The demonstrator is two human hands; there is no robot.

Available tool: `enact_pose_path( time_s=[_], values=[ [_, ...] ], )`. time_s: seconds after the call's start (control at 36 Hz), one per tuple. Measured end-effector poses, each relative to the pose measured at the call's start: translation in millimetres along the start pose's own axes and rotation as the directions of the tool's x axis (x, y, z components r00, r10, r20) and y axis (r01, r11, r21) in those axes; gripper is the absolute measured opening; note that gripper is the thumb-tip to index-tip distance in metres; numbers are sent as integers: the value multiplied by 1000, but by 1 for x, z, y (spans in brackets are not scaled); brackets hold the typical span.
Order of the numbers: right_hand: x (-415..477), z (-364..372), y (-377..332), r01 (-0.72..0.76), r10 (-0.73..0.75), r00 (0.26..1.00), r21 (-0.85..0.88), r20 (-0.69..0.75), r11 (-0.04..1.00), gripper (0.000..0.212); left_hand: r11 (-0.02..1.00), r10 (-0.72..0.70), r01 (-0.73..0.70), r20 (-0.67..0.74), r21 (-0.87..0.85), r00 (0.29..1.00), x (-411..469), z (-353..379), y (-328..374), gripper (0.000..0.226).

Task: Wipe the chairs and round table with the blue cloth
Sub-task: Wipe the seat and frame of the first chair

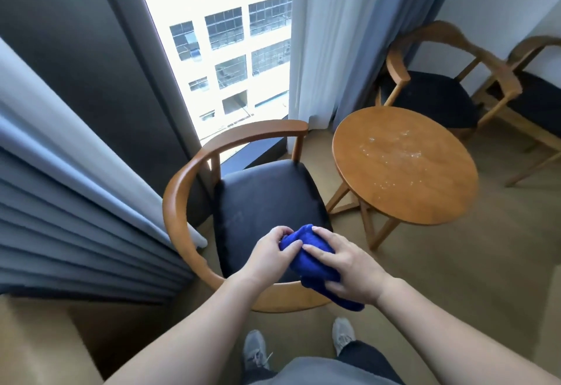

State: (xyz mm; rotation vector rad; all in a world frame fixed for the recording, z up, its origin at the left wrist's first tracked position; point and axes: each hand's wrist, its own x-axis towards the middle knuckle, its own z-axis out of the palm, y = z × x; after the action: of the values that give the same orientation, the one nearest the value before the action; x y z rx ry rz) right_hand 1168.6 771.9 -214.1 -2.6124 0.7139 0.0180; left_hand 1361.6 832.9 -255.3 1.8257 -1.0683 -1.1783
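Note:
Both hands hold a bunched blue cloth [315, 263] above the front edge of the near chair [264, 202], which has a dark seat and a curved wooden back rail. My left hand [273, 255] grips the cloth's upper left end. My right hand [349, 269] wraps round its right side, thumb under the lower end. To the right stands the round wooden table [403, 184], its top speckled with wet or dusty spots near the far side. A second chair [437, 90] stands behind the table, and a third chair [537, 102] is at the right edge.
A tall window [230, 60] with pale curtains [334, 35] is behind the near chair. Grey-blue curtain folds [76, 187] hang close on the left. My feet in grey shoes [255, 351] stand on the floor just behind the near chair.

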Motion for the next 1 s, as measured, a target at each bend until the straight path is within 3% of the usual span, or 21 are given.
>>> enact_pose_path(
  time_s=[0.22,0.47,0.64,0.69,0.78,0.86,0.92,1.0],
  values=[
    [-11,24,61,32,-39,998,118,55,993,64,990,-135,125,-148,-72,980,-8,49,-8,25],
    [-26,51,131,-60,27,977,152,210,987,63,944,-329,306,-372,-121,868,-59,111,-29,22],
    [-35,74,138,-61,22,986,229,167,971,62,902,-431,400,-428,-165,795,-99,136,-44,24],
    [-30,87,137,-80,48,986,202,159,976,62,892,-450,414,-457,-184,767,-105,140,-49,23],
    [-24,108,137,-165,152,930,12,334,986,74,876,-479,437,-470,-204,741,-112,147,-57,23],
    [-15,123,134,-29,149,869,-251,472,968,107,867,-497,445,-474,-225,727,-116,153,-65,24],
    [-11,125,133,54,102,836,-265,539,963,118,864,-500,448,-477,-228,723,-118,156,-68,24],
    [-8,117,143,134,22,776,-198,630,971,117,861,-506,451,-485,-236,713,-120,157,-70,25]
  ],
)
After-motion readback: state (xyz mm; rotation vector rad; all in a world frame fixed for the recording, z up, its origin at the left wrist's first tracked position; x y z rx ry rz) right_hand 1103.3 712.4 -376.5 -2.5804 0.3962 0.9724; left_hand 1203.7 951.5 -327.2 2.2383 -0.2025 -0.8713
